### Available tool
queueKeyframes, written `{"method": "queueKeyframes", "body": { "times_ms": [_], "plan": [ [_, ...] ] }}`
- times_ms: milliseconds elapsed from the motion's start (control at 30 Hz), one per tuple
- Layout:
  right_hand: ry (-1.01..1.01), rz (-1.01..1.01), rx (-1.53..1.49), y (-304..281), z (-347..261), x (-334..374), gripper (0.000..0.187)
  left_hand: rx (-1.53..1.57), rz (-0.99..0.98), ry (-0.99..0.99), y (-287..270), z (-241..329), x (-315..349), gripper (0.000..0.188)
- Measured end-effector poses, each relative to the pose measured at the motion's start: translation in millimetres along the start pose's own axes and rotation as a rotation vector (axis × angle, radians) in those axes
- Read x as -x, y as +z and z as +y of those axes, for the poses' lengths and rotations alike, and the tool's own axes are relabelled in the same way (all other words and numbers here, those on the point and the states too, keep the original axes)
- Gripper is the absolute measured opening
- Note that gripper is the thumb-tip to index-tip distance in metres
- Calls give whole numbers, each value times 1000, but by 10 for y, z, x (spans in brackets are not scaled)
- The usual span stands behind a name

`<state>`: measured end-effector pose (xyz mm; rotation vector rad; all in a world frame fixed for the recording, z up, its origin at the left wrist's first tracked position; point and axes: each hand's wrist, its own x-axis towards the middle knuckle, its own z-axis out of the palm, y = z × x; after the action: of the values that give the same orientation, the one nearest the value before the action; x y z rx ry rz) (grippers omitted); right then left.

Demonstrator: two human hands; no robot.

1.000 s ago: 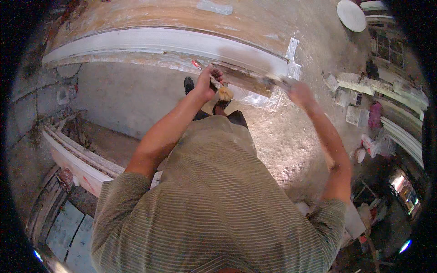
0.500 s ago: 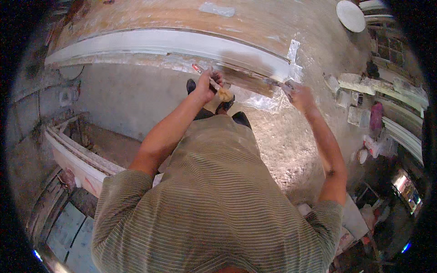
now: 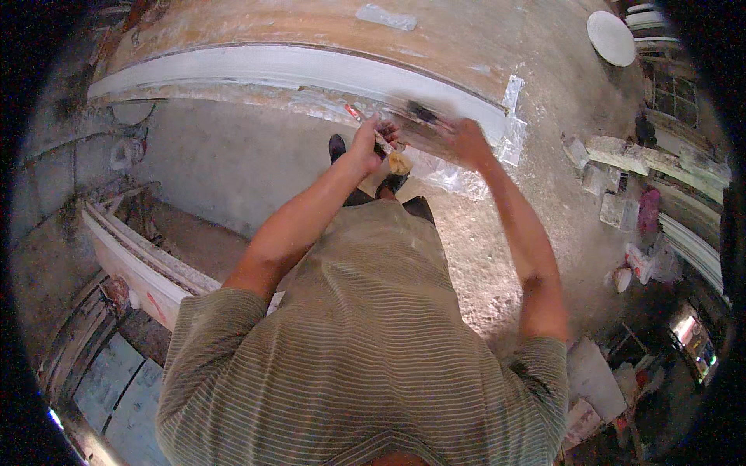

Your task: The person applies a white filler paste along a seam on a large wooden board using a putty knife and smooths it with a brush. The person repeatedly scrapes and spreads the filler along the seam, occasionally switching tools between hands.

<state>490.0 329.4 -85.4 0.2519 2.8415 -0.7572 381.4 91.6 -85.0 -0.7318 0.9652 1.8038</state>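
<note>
My left hand (image 3: 371,145) is wrapped round a brush (image 3: 399,164) with a red-tipped handle and a pale yellow end, near the front edge of a long white moulding (image 3: 256,68). To its right, my right hand (image 3: 469,144) is closed on a flat-bladed scraper (image 3: 423,113), whose dark blade is blurred by motion. That blade lies over the moulding's right part; whether it touches the surface I cannot tell. The moulding rests along the near edge of a brown work table (image 3: 287,35) marked with white smears.
Left of me stands a trough-like frame with a pale side board (image 3: 140,268). Shiny plastic (image 3: 509,140) clings to the table's right end. A white round disc (image 3: 611,37), pale blocks (image 3: 618,151) and white strips (image 3: 691,241) lie at the right. My dark shoes are below the table edge.
My right hand and the scraper have swung left and in toward the moulding, away from its right end. My left hand still holds the brush; the whole view has shifted slightly.
</note>
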Motion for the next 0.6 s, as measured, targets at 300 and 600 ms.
{"method": "queueKeyframes", "body": {
  "times_ms": [300, 600],
  "plan": [
    [-339, -4, 442, -646, -34, 343, 48, 110, -16, 66, -324, 160, -35, 35],
    [-299, -30, 470, -798, -422, 289, 41, 137, 21, 48, -640, 231, -85, 37]
  ]
}}
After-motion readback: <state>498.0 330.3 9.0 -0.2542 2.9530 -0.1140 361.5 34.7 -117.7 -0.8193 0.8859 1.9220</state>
